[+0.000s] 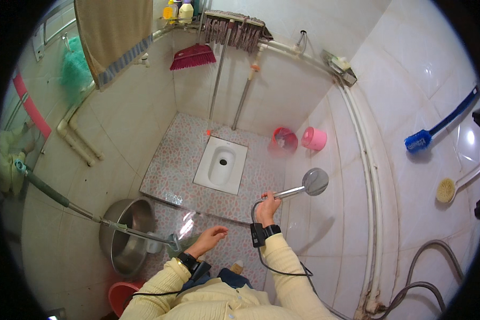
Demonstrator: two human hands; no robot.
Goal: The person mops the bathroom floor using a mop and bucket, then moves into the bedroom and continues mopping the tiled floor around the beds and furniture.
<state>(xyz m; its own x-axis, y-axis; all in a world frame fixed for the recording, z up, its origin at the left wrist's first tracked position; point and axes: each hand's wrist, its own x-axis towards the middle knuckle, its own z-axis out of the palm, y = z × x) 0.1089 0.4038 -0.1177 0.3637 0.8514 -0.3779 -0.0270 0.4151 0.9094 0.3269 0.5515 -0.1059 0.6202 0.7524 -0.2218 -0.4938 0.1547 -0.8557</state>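
My right hand (267, 207) grips the handle of a chrome shower head (315, 182), which is held out towards the right wall. Its dark hose runs down past my wrist. Fingers slightly bent and apart, my left hand (210, 240) hangs over the floor in front of my body and holds nothing. To its left, a mop (136, 233) with a metal pole leans across a steel basin (122, 236) that stands tilted on its side. Ahead of both hands, a white squat toilet (221, 165) is set into a raised tiled platform (164, 172). Black devices are strapped to both wrists.
A red bin (285, 141) and a pink bucket (314, 139) are by the far right corner. A magenta broom (193, 56) and a string mop (236, 32) hang on the back wall. Brushes (419, 141) hang at right. A red tub (124, 296) sits at lower left.
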